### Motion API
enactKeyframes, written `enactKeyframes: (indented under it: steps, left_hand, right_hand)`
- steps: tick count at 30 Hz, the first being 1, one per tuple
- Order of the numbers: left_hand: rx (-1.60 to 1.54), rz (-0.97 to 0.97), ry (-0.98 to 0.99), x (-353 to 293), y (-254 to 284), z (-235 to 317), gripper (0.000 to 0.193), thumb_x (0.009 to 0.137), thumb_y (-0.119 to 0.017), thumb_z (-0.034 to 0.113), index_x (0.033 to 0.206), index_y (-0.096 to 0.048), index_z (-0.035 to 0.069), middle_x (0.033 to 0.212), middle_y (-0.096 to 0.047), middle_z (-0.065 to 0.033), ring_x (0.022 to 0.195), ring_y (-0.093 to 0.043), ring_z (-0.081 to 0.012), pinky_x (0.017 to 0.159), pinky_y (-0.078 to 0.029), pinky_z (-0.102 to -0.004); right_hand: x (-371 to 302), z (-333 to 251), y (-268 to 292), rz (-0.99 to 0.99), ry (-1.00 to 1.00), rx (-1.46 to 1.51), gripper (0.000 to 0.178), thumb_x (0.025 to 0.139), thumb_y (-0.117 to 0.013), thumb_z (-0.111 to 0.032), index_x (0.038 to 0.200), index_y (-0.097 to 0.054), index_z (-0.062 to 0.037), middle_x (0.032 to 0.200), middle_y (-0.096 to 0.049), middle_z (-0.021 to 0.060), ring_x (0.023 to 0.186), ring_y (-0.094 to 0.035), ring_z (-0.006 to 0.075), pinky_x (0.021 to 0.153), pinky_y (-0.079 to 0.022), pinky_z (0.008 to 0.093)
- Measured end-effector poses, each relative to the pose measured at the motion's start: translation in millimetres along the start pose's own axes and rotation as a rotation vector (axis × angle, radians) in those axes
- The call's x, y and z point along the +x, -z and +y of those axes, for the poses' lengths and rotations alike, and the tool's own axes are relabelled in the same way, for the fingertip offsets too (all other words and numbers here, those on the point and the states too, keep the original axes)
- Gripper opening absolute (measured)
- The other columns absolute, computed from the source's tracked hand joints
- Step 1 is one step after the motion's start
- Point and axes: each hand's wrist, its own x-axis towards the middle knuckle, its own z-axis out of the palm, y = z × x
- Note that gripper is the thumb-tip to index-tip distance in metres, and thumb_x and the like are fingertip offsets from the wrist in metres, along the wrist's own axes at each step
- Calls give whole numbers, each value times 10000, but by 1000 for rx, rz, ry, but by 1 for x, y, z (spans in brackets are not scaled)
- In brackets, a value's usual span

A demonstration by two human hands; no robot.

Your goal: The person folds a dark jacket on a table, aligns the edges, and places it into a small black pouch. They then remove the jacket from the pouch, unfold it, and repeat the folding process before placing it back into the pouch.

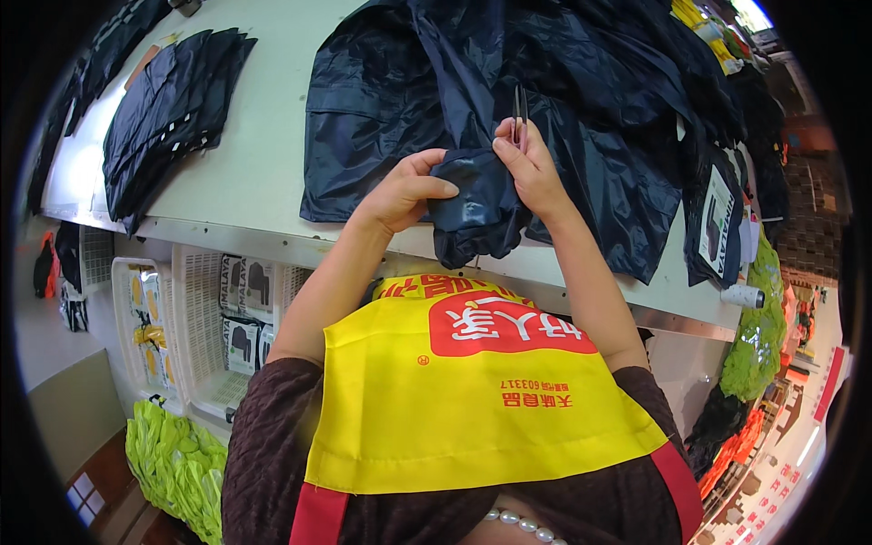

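Head view: the left hand (pixel 409 193) has its grip closed on one bunched piece of glossy navy fabric (pixel 477 200) at the white counter (pixel 263 136)'s near edge; the right hand (pixel 534 168) grips one pair of slim metal scissors (pixel 520 104), apparently pinching fabric too; the step seems thread-trimming, calling next for a taut hold; one stack of dark glossy panels (pixel 173 118), too overlapped to count.

Bright, even light, white glare (pixel 752 16) at two o'clock, glossy highlights on dark fabric (pixel 581 118) toward one o'clock, fisheye bowing along the pale surface (pixel 268 118), black vignette all round, softer detail at four o'clock.
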Motion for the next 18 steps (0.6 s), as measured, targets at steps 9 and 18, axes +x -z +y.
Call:
enactKeyframes:
  steps: [9, 18]
  left_hand:
    - [39, -105, -49, 5, -2, 1, 345, 729, -643, -61, 1058, -622, 40, 949, -665, -51, 847, -644, -135, 829, -515, -278]
    - [669, -66, -306, -3, -16, 25, 119, 786, -696, 78, 872, -629, 31, 786, -567, 45, 726, -509, -25, 651, -432, -163]
  right_hand:
    - [-11, -50, -5, -32, 303, -366, 373, 760, -721, -128, 1110, -607, -71, 879, -581, 90, 695, -583, 208, 628, -466, 272]
    - [-12, -20, 10, 300, -186, 643, 151, 896, -589, -203, 843, -623, -66, 622, -449, -43, 459, -337, 29, 429, -244, 172]
